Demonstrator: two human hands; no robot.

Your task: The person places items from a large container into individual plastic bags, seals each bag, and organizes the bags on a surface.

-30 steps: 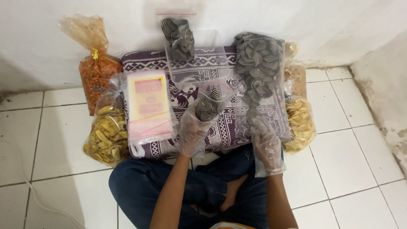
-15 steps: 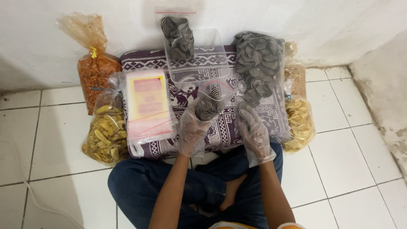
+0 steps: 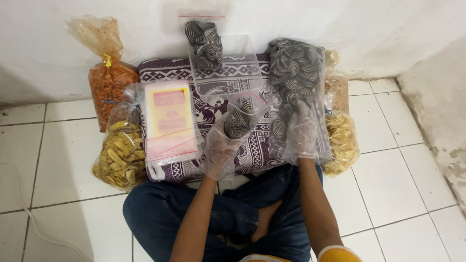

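My right hand (image 3: 302, 131) has just slid into the big bag (image 3: 297, 92) at upper right, grip hidden; left hand (image 3: 221, 145) clenches 1 small pouch (image 3: 241, 119).

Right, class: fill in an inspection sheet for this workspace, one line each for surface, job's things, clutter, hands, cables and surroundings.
Surface: purple-and-white patterned cushion on white floor tiles.
Job's things: small clear zip bag of dark spiral crackers; large clear bag of the same crackers.
Clutter: filled zip bag at the wall; stack of yellow-pink labelled pouches; two bags of yellow chips; bag of orange snacks.
Hands: gloved left hand grips the small bag; gloved right hand is inside the large bag.
Cables: white cord on the floor.
Surroundings: white wall.
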